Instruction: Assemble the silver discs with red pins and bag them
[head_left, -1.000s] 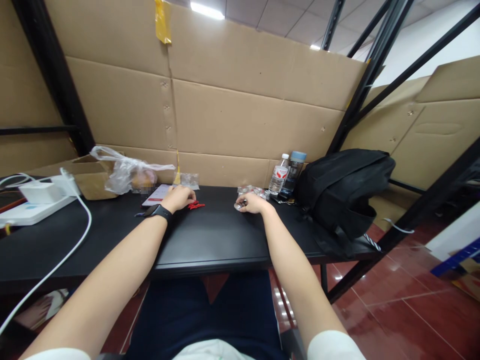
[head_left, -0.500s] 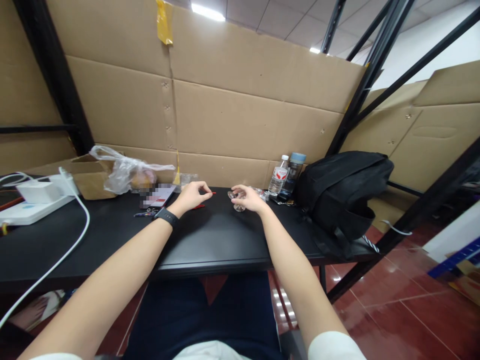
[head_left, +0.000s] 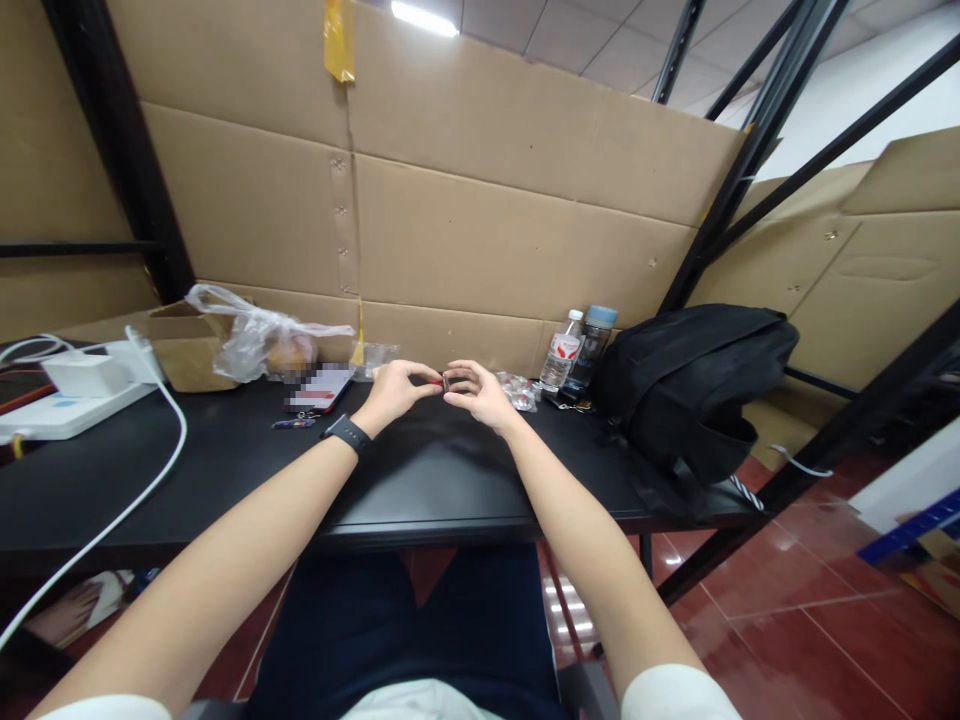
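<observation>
My left hand [head_left: 395, 392], with a dark watch [head_left: 350, 434] on its wrist, is pinched on a small thin red piece [head_left: 435, 381] above the black table. Close beside it, my right hand [head_left: 480, 397] has its fingers curled, with thumb and fingertips drawn together at the red piece's end. Something small and dark sits at those fingertips, too small to name. The two hands nearly meet. Just beyond my right hand lie small clear plastic packets [head_left: 520, 392] with bits of red in them.
Left on the black table [head_left: 450, 490] are a phone [head_left: 324, 388], a plastic bag [head_left: 259, 340], a cardboard box [head_left: 187, 350] and a white power strip [head_left: 82, 405] with a cable. A water bottle [head_left: 559, 355], a dark bottle [head_left: 590, 350] and a black backpack [head_left: 690, 390] stand right. Cardboard [head_left: 465, 200] walls the back.
My hands have come together, the right moving left and the left slightly right. The clear item seen at my right fingers no longer shows plainly. The view has shifted slightly.
</observation>
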